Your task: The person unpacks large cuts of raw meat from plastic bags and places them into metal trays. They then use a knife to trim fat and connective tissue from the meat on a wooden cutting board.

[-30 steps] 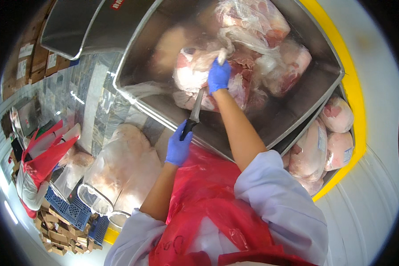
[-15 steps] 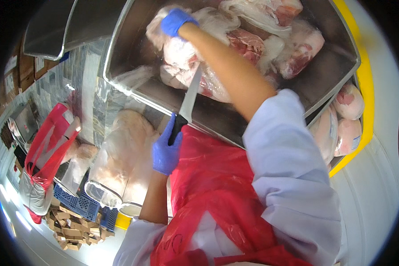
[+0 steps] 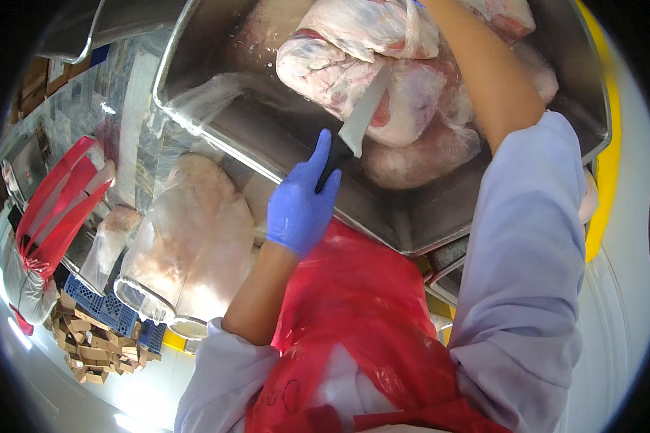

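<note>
My left hand (image 3: 301,206), in a blue glove, is closed on the black handle of a knife (image 3: 366,108), its blade pointing up and right against a pale, red-streaked piece of meat (image 3: 318,76) in a metal bin (image 3: 217,120). My right hand (image 3: 417,4) is mostly cut off at the top edge, beside clear plastic wrap (image 3: 413,29) over the meat; only a sliver of blue glove shows, so its fingers are hidden. Other wrapped pieces of meat (image 3: 412,155) lie around it in the bin.
Bagged meat (image 3: 188,231) lies left of me. Farther left are what appears to be a person (image 3: 54,209) in red, blue plastic crates (image 3: 101,296) and piled cardboard (image 3: 90,346). Another metal bin (image 3: 72,25) is at upper left; a yellow rim (image 3: 601,216) curves along the right.
My right hand has moved up to the top edge, pulling plastic upward. My left hand has moved up and right with the knife. The bin now fills more of the upper view.
</note>
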### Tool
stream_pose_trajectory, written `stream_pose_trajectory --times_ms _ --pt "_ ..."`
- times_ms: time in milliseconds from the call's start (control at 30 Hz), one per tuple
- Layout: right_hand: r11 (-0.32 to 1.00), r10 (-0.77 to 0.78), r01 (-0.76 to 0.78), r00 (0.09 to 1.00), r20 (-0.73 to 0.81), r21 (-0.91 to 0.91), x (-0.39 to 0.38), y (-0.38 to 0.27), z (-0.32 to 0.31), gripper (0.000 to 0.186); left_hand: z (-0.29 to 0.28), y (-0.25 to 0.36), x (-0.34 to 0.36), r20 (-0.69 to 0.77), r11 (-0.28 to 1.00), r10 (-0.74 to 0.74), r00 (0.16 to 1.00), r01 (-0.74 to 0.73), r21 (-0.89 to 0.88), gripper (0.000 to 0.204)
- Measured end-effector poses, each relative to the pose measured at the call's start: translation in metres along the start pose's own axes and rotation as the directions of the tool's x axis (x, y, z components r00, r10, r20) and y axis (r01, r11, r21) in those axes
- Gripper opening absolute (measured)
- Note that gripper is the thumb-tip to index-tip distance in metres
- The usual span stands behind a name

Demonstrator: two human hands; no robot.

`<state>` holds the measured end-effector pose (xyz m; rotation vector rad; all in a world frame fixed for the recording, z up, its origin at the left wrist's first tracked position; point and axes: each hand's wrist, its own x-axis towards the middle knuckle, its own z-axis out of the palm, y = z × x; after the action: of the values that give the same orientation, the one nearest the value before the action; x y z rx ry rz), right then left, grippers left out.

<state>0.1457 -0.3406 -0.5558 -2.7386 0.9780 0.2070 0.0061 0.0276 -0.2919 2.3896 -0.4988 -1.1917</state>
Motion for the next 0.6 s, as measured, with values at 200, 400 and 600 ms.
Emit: stream_pose_trajectory --times_ms 200,400,600 --pt "0.484 -0.498 0.687 0.725 0.475 -0.542 0.003 -0.014 -0.011 0.024 0.005 0.014 0.033 -0.034 0.988 0.115 0.993 -0.111 0.104 0.058" --pt "0.460 -0.559 0.701 0.705 0.436 -0.545 0.007 -0.021 -0.007 0.024 0.039 0.007 0.051 -0.120 0.985 0.171 0.978 -0.170 0.013 0.057" --pt "0.893 -0.296 0.366 0.915 0.272 -0.260 -0.005 -0.036 -0.031 0.029 0.048 -0.026 0.065 -0.177 0.961 0.247 0.953 -0.218 0.168 0.058"
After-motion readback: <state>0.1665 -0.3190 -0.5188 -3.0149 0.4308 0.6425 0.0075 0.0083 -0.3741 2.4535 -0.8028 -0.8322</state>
